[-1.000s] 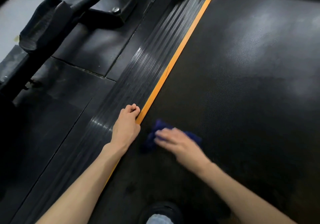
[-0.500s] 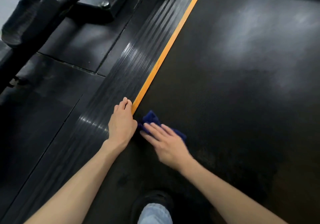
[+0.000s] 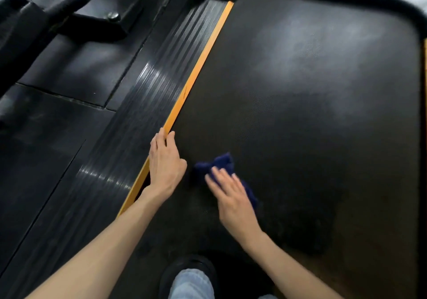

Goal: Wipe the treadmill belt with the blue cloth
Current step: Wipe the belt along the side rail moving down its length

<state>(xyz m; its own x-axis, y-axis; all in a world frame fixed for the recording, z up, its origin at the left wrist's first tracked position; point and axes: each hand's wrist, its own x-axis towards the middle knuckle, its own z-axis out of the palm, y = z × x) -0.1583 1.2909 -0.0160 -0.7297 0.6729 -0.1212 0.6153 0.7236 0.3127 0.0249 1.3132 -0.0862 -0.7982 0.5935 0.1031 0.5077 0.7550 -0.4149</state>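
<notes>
The black treadmill belt (image 3: 300,95) fills the right half of the view. A crumpled blue cloth (image 3: 220,163) lies on it near its left edge. My right hand (image 3: 231,194) presses flat on the cloth with straight fingers, covering its near part. My left hand (image 3: 165,162) rests on the belt's left edge, fingers straight, their tips touching the orange strip (image 3: 196,72) that runs beside the belt.
A ribbed black side rail (image 3: 147,91) runs left of the orange strip. Black floor mats (image 3: 69,68) and another machine's frame (image 3: 27,17) lie farther left. My shoe and jeans leg (image 3: 191,280) stand on the belt at the bottom.
My right hand and the cloth have slid right, away from the left hand. My left hand's fingers have straightened along the orange strip. The view has shifted left.
</notes>
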